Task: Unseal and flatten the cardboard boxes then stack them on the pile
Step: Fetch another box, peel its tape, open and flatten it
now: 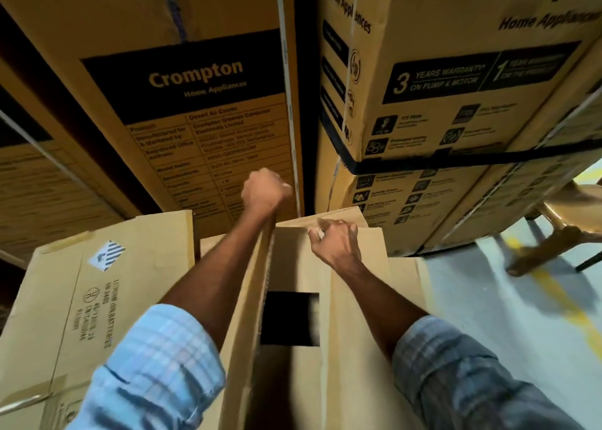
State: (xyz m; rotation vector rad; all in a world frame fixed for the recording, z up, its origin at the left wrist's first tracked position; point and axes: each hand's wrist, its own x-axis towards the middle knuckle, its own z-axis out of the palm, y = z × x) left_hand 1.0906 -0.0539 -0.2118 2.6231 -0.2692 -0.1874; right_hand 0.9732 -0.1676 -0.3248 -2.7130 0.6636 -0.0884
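Observation:
A plain brown cardboard box (293, 266) stands open in front of me, with a dark square opening showing at its bottom. My left hand (265, 191) is a closed fist gripping the top of the box's upright left wall. My right hand (335, 239) pinches the far top edge of the box, where a strip of tape seems to lie under the fingers. To the left lies a flattened cardboard box (81, 299) with a striped label and printed text, on what looks like the pile.
Tall Crompton cartons (202, 77) form a wall right behind the box, with a second strapped stack (456, 103) to the right. A wooden stool (560, 227) stands on the grey floor (488, 299) at the right, which has yellow markings.

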